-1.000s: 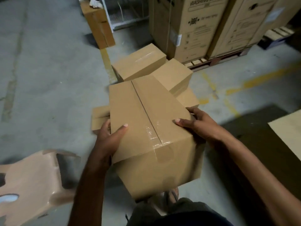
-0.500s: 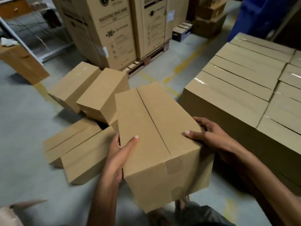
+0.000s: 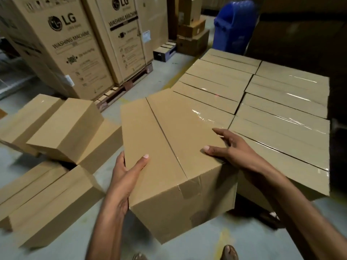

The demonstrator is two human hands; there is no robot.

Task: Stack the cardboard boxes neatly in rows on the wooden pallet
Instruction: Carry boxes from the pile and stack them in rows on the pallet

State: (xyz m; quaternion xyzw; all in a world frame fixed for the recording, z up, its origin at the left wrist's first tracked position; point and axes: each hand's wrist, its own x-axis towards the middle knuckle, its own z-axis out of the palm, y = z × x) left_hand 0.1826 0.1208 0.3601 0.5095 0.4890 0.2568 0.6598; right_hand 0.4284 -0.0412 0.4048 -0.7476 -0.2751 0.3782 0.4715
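I hold a taped brown cardboard box [image 3: 169, 147] off the floor in front of me. My left hand [image 3: 125, 177] grips its left side, thumb lying on the top. My right hand [image 3: 231, 149] grips its right edge, thumb and fingers spread over the top. To the right stands a flat layer of stacked boxes [image 3: 272, 109] in two rows, tops sealed with shiny tape. The pallet beneath them is hidden. The carried box's far right corner overlaps the near left edge of that stack.
Several loose boxes [image 3: 62, 132] lie jumbled on the concrete floor at left. Tall washing machine cartons [image 3: 75, 49] stand on a pallet behind. A blue bin [image 3: 232, 25] and small cartons [image 3: 191, 34] sit at the back. My feet [image 3: 230, 252] show at the bottom edge.
I have turned right with the box. The stacked layer has come fully into view and the carried box has moved up against its near left edge. Both hands keep their hold.
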